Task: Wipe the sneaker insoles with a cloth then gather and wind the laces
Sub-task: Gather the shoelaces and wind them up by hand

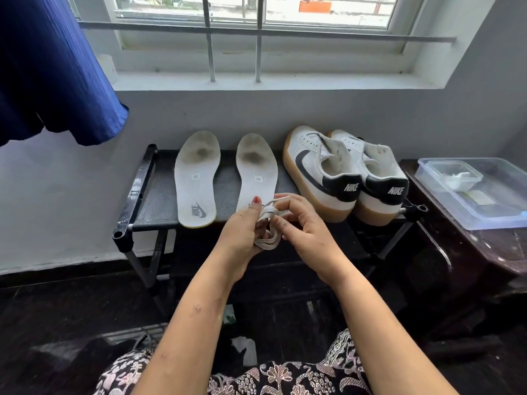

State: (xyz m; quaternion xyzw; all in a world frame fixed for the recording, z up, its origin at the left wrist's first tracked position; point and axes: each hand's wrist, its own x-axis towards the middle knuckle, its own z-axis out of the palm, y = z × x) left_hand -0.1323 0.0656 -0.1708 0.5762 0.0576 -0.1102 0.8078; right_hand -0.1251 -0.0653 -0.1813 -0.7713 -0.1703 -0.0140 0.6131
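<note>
Laces (pixel 266 223), coiled, held over the near edge of the shoe rack (pixel 159 201): left hand (pixel 242 232) grips the coil, right hand (pixel 302 223) pinches the free end. Each turn is best kept taut and flat

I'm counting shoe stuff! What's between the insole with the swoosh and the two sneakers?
The second insole, lying flat on the dark rack, as the head view shows.

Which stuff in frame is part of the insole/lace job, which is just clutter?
Job:
lace, gripped by left hand and right hand
logo insole
second insole
sneakers
rack under them

Lying about:
plastic box, contents unclear, on the side table
blue hanging fabric
</note>
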